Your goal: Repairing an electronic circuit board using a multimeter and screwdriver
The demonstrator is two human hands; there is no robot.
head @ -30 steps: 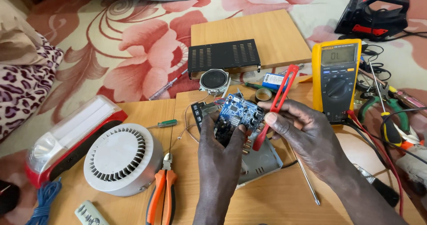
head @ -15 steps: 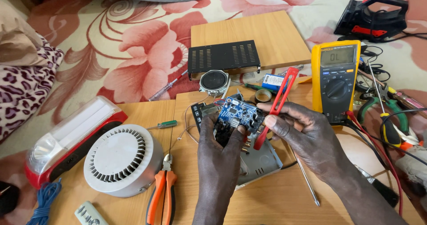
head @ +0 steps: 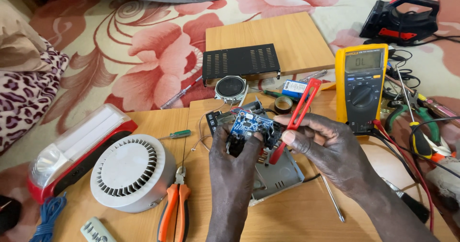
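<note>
Blue board: the small blue circuit board (head: 250,123) sits a touch lower and closer to the body than a second ago, and is now level with the red probe's lower end rather than above it.
Meaning of the change: the board seems to have been drawn in for a steadier look, with the probe brought beside it; no contact of tip and board can be made out.
Left hand (head: 233,151): raised from below, wrist straight, fingers curled up around the board's near edge, thumb on its right side; closed on the board.
Right hand (head: 326,144): comes in from the right, forearm slanting across the table, thumb and forefinger pinched narrowly on the red multimeter probe (head: 296,117), which tilts up and to the right.
Under the hands: a grey metal case (head: 282,175) on the wooden table (head: 287,218).
Near left: orange-handled pliers (head: 173,211), a white round fan housing (head: 132,172), a red and white lamp (head: 72,148).
Right: the yellow multimeter (head: 360,86), its red lead (head: 407,160) trailing towards the arm.
Farther: a small round speaker (head: 231,87), a black vented cover (head: 241,62) on a wooden board (head: 287,36), and flowered carpet (head: 143,41) beyond.
</note>
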